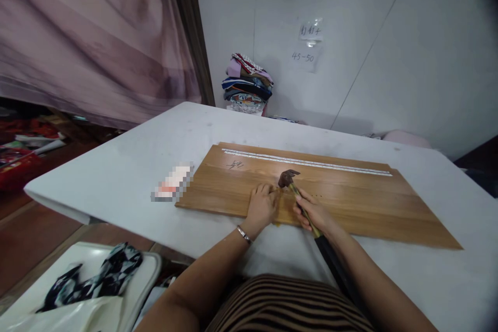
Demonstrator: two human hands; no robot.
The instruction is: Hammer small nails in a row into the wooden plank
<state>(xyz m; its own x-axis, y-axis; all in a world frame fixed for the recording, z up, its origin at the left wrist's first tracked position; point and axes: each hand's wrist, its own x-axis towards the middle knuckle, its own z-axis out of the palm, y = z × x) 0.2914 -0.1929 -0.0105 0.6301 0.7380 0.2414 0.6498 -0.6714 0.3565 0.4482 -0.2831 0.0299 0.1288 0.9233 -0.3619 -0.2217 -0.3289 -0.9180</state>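
Observation:
A wooden board [361, 202] lies flat on the white table. My right hand [311, 210] is wrapped around the upper handle of a claw hammer [287, 178], whose black grip runs back under my forearm. The rusty hammer head is low over the board, right beside the fingertips of my left hand [263, 203]. Those fingers are pinched together on the board; whatever is between them is too small or hidden to make out. A small heap of nails [235, 164] rests on the board's far left part. Several dark dots mark the wood just right of the hammer.
Two white ruler-like strips [307, 161] run along the board's far side. A blurred-out object [173, 182] lies on the table [128, 166] left of the board. Folded cloths [248, 85] are stacked by the wall. At lower left, a white chair [146, 270] holds patterned fabric.

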